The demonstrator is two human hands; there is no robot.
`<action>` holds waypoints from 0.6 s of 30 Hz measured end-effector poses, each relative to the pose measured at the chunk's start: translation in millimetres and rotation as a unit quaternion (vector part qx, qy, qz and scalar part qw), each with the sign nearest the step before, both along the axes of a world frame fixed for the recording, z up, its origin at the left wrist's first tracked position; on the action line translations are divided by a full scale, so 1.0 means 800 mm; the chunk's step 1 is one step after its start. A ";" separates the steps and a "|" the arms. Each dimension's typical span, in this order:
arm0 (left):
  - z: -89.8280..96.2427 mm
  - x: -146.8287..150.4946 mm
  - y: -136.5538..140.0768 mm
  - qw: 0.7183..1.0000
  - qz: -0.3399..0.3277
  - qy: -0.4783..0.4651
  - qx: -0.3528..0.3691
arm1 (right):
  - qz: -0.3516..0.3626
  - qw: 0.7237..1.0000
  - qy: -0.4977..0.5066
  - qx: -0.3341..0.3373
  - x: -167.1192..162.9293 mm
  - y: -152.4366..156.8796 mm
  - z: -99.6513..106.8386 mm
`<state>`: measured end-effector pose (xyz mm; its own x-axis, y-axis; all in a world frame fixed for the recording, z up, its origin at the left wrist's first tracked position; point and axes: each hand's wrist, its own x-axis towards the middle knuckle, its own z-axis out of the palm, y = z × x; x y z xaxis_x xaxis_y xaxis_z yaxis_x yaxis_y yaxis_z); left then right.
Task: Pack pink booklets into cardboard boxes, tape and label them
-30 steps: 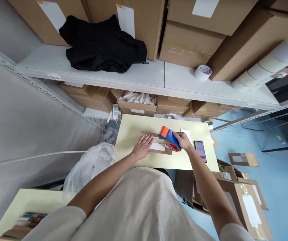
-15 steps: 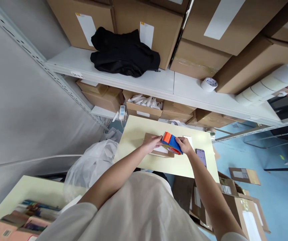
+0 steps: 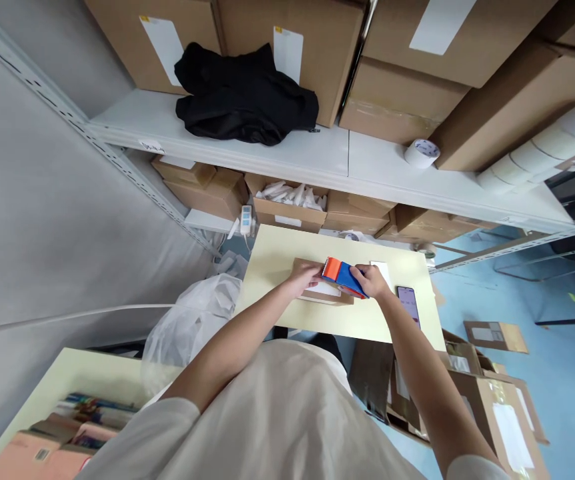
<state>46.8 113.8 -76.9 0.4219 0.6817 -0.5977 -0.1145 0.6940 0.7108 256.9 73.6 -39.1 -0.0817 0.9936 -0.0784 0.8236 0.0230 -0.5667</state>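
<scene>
My right hand (image 3: 372,281) is closed around the blue body of a tape dispenser (image 3: 346,278) with an orange front. The dispenser is held over a small cardboard box (image 3: 307,293) with a white label on its top. My left hand (image 3: 305,277) is at the box's left part, its fingers bent together close to the dispenser's toothed orange end. What those fingers pinch, if anything, is hidden. The box lies flat on a pale yellow table (image 3: 272,257), partly covered by my hands and the dispenser.
To the right on the table are a phone (image 3: 408,305) and a white card (image 3: 381,270). Behind it stands a shelf (image 3: 267,155) with cartons, a black garment (image 3: 247,97) and tape rolls (image 3: 421,153). Opened cartons (image 3: 497,420) lie on the floor at right; a plastic bag (image 3: 192,320) hangs at left.
The tape dispenser has turned in my right hand, so less of its red and yellow side shows. My left hand stays by its front end. The whole view has shifted slightly.
</scene>
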 end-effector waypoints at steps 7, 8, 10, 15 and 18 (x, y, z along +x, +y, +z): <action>-0.018 -0.064 0.020 0.982 0.069 0.138 0.108 | -0.008 0.990 -0.135 -0.035 0.009 0.005 0.019; -0.022 -0.083 0.022 0.979 0.078 0.155 0.107 | -0.009 0.986 -0.160 -0.048 0.013 0.003 0.020; -0.031 -0.117 0.023 0.974 0.081 0.186 0.099 | -0.012 0.976 -0.203 -0.076 0.018 -0.001 0.021; -0.064 -0.134 0.007 0.969 0.079 0.219 0.081 | -0.019 0.958 -0.264 -0.111 0.012 -0.004 0.018; -0.081 -0.114 0.003 0.974 0.078 0.203 0.058 | -0.022 0.953 -0.278 -0.120 0.006 -0.001 0.019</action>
